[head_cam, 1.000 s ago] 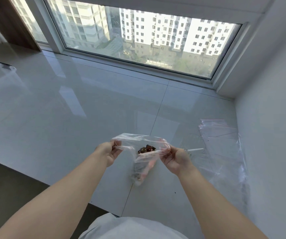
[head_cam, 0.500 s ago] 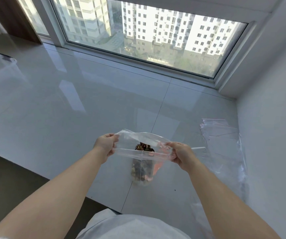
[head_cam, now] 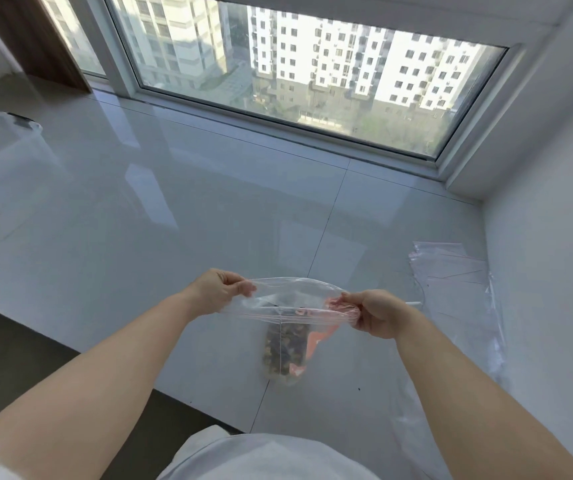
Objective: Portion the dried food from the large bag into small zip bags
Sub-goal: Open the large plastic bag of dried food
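Observation:
I hold a clear zip bag (head_cam: 292,306) stretched sideways in the air above the white tiled ledge (head_cam: 174,209). My left hand (head_cam: 219,289) pinches its left top corner. My right hand (head_cam: 375,313) pinches the right end of its zip strip. Dark dried food (head_cam: 285,348) fills the hanging bottom of the bag, with a pink patch beside it. A pile of flat clear zip bags (head_cam: 451,268) with red zip lines lies on the ledge to the right, near the wall.
A clear plastic storage box (head_cam: 4,147) stands at the far left of the ledge. A large window (head_cam: 312,71) runs along the back. A white wall (head_cam: 548,237) closes the right side. A small white stick (head_cam: 415,303) lies behind my right hand.
My hands have drawn further apart, pulling the bag's top edge flat and taut. The food has dropped lower into the bag's bottom.

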